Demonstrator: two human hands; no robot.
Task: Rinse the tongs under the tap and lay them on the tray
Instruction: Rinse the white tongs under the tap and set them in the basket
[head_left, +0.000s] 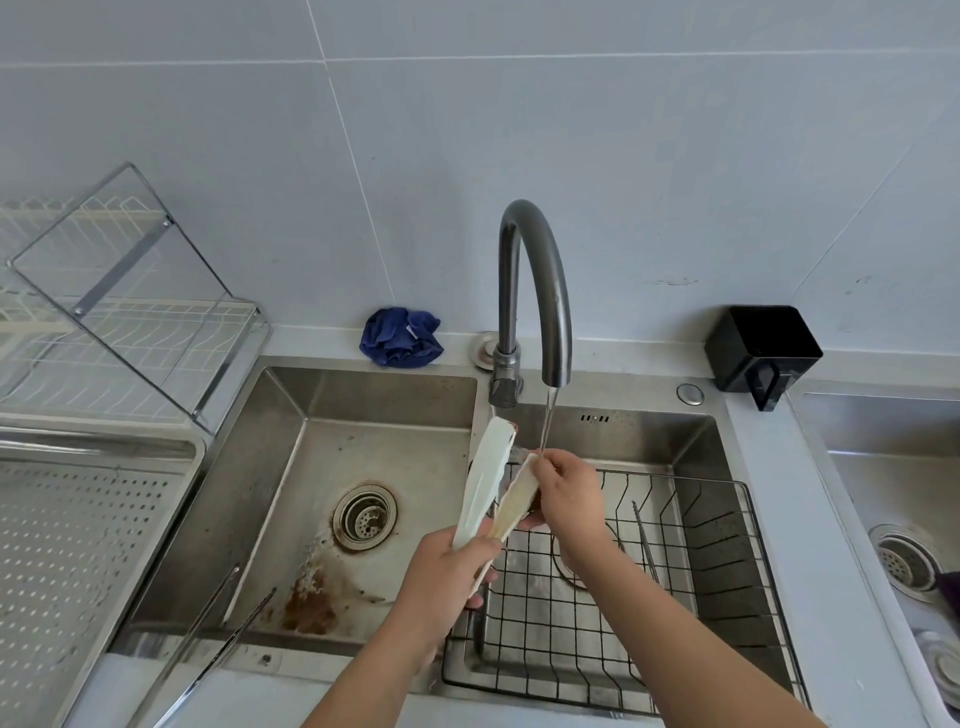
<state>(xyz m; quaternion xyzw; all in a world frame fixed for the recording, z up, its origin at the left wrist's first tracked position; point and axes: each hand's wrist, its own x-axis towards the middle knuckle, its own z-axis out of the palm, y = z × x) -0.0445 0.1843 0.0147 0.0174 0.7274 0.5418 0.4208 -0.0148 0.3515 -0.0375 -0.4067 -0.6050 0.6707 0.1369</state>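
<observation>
Pale green tongs (485, 478) with wide flat arms are held over the sink (363, 410), tips pointing up towards the tap (550, 291). My left hand (447, 577) grips their hinge end. My right hand (563, 493) holds the right arm of the tongs, fingers at its tip, where a thin stream of water (548, 421) lands. The perforated steel tray (78, 545) lies at the far left of the counter.
A black wire basket (727, 597) sits in the right part of the sink with a thin metal utensil (644, 540) in it. Long metal tongs (218, 629) lean on the sink's front left edge. A dish rack (130, 322), blue cloth (400, 338) and black holder (761, 348) stand behind.
</observation>
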